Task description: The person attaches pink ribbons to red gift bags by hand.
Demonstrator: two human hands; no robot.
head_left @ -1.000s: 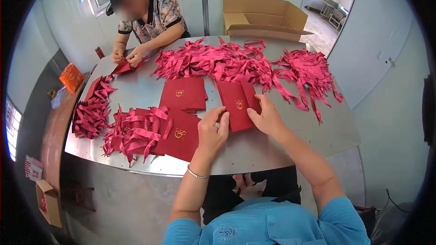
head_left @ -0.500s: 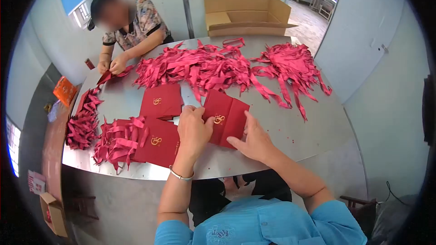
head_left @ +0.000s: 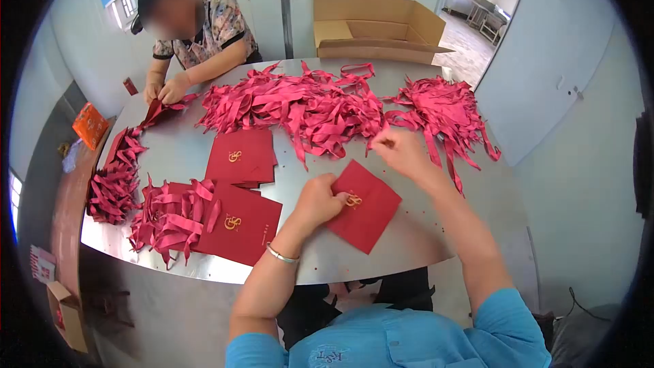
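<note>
My left hand [head_left: 319, 203] grips a flat red paper bag [head_left: 371, 221] by its left edge, the thumb pressed beside the gold logo. The bag is turned at an angle above the metal table. My right hand [head_left: 403, 153] reaches to the near edge of a heap of pink-red ribbons [head_left: 293, 105], its fingers pinched on a ribbon [head_left: 374, 142] there. Left of my left hand lies a stack of red bags [head_left: 240, 157]. Nearer to me, more bags [head_left: 248, 225] lie with ribbon handles [head_left: 178, 215] spread over them.
A second ribbon heap [head_left: 443, 112] lies to the right on the metal table [head_left: 327, 259]. Across the table at the left, a co-worker [head_left: 211, 34] handles a dark red piece with ribbon. Ribboned bags [head_left: 116, 180] line the left edge. An open cardboard box [head_left: 378, 24] stands behind.
My right hand has left the bag and moved up to the ribbons. The bag, its flap folded out before, now looks flat and turned in my left hand. The view has shifted slightly.
</note>
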